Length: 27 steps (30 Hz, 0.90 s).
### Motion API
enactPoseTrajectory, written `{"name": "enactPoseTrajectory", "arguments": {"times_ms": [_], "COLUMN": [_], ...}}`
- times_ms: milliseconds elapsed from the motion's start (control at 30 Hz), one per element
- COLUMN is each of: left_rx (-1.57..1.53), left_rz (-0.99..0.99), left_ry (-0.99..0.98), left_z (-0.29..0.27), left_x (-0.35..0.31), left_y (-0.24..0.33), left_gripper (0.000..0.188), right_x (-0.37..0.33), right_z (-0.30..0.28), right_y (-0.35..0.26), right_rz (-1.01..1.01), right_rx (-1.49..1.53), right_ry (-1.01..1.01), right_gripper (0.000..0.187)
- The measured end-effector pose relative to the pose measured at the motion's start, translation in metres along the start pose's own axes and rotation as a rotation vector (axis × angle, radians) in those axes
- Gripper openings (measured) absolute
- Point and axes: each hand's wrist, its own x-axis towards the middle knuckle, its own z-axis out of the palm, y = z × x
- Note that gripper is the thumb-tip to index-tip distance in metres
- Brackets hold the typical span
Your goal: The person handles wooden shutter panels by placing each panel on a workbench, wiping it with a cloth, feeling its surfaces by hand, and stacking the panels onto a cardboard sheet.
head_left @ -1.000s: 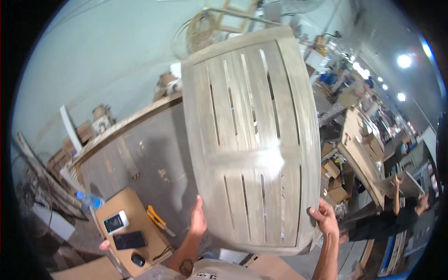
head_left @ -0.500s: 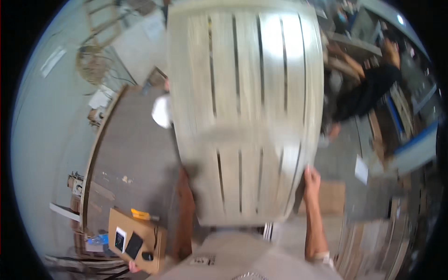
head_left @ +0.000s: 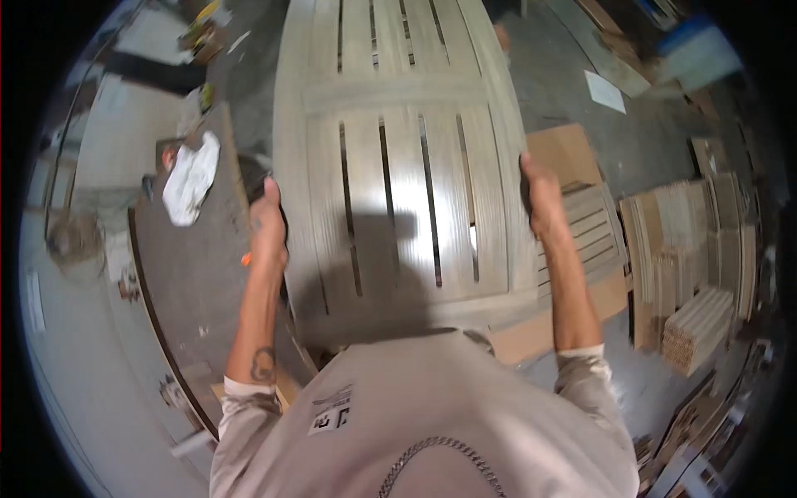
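Note:
A pale wooden slatted tabletop (head_left: 398, 93) stretches away from my body, its far end cut off by the top of the view. Cross rails divide its slats into sections, and light glares off the near one. My left hand (head_left: 269, 226) is closed on its left edge, thumb on top. On the opposite edge my right hand (head_left: 543, 197) grips at about the same height. The fingers of both hands are mostly hidden under the rim. Beyond my right hand, a skin-coloured patch (head_left: 501, 37) shows beside the tabletop's edge, too blurred to make out.
Beneath my right forearm lies another slatted panel (head_left: 585, 228) by cardboard (head_left: 564, 153). Stacked wooden boards (head_left: 677, 241) stand to the right. A brown-topped workbench (head_left: 195, 282) with a white cloth (head_left: 192, 178) runs along the left. A white sheet (head_left: 605, 91) lies on the floor.
The view has swung, and the tabletop now lies lower and nearer my body. My left hand has come into sight on its edge. The person in black at the right has left the view.

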Motion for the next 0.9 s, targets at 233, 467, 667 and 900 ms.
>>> {"name": "enactPoseTrajectory", "arguments": {"times_ms": [233, 467, 667, 900], "left_rx": [0.557, 0.585, 0.774, 0.683], "left_rz": [0.225, 0.431, 0.471, 0.819], "left_ry": [-0.324, -0.873, -0.956, -1.357], "left_z": [0.180, 0.421, 0.544, 0.515], "left_x": [-0.015, -0.067, -0.038, -0.015], "left_y": [-0.135, -0.272, -0.334, -0.353], "left_gripper": [0.069, 0.061, 0.062, 0.045], "right_x": [-0.075, -0.136, -0.081, -0.055], "right_z": [-0.148, -0.261, -0.306, -0.320], "right_y": [0.243, 0.417, 0.454, 0.518], "right_rz": [0.078, 0.243, 0.458, 0.755], "right_rx": [-0.295, -0.351, -0.263, -0.634], "right_ry": [0.699, 1.341, 1.284, 1.155], "right_gripper": [0.062, 0.061, 0.069, 0.051]}}
